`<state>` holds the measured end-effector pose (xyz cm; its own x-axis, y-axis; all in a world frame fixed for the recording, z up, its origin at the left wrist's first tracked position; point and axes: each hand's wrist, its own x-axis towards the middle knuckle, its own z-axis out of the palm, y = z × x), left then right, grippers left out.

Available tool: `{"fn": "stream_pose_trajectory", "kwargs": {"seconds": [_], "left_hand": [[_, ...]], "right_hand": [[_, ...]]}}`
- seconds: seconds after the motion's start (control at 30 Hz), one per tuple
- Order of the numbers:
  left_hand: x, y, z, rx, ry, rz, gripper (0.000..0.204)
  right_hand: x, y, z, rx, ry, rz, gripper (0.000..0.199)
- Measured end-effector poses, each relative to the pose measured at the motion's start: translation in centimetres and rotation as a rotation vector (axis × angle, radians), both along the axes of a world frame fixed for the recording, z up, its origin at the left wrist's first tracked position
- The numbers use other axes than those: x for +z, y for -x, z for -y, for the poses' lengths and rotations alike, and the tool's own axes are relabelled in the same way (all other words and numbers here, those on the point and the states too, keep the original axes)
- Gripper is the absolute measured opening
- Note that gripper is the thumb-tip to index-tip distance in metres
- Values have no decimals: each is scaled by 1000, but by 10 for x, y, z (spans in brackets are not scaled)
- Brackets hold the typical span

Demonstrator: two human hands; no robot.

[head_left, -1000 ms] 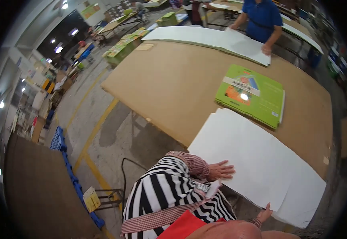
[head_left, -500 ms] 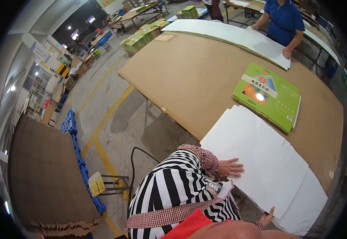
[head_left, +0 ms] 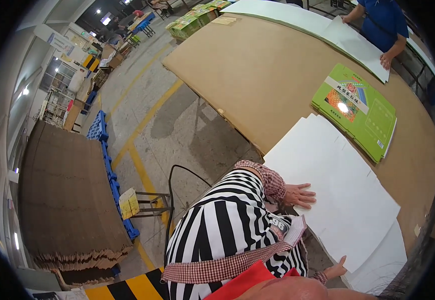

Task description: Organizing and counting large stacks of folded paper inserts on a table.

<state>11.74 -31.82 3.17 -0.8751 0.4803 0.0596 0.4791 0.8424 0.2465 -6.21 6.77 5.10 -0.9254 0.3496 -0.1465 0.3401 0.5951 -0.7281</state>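
A stack of large white sheets (head_left: 335, 170), slightly fanned, lies at the table's near edge. My left hand (head_left: 300, 195) rests flat on its left side, fingers spread. At the near corner, my right hand (head_left: 336, 269) holds the sheets' edge; its thumb is raised and its other fingers are mostly hidden. Under that corner another white sheet (head_left: 385, 260) sticks out to the right. Beyond the stack lies a small pile of green printed carton blanks (head_left: 355, 112).
The brown board tabletop (head_left: 257, 65) stretches away. Across it, a person in blue (head_left: 385, 27) handles long white sheets (head_left: 277, 15). On the left are a stool (head_left: 130, 202), blue pallets (head_left: 112, 175) and a tall brown cardboard stack (head_left: 72, 195). A black cable (head_left: 172, 187) hangs nearby.
The whole view has shifted, so the table appears higher and further right. Both my hands stay at the same spots on the stack. Across the table, the person has raised a sheet's corner.
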Motion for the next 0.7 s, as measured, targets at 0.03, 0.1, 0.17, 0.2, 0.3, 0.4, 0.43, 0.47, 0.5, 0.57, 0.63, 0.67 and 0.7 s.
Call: {"fn": "stream_pose_trajectory", "kwargs": {"seconds": [0.03,0.1,0.17,0.2,0.3,0.4,0.43,0.47,0.5,0.57,0.63,0.67,0.7], "left_hand": [[0,0,-1,-5,-56,58,78],[-2,-9,-4,27,-49,43,78],[-6,-3,-6,-14,-67,5,78],[-8,3,-6,-40,-61,34,77],[-26,1,3,-35,27,-76,79],[2,10,10,-2,2,242,80],[8,18,10,-15,-18,216,79],[18,25,6,3,18,213,79],[18,24,7,41,-10,207,74],[20,21,-2,137,-25,274,64],[18,17,-25,274,-158,153,59],[17,13,-31,477,-292,33,54],[18,12,-41,439,-287,36,54]], "right_hand": [[19,-9,6,-8,-11,5,37],[56,-24,26,128,-251,46,37],[-17,-11,-22,61,-116,-63,38],[-53,-9,-52,-6,13,-177,40],[-34,-14,-38,626,-211,-177,29],[-17,10,-3,-174,1008,261,43],[-44,19,-33,-246,1232,109,39],[-65,21,-62,11,1019,57,42],[-69,21,-62,171,548,34,42],[-27,33,-44,-183,1072,95,44],[-4,49,-61,-116,669,268,43],[4,55,-65,34,391,151,41],[0,61,-81,176,275,48,37]]}}
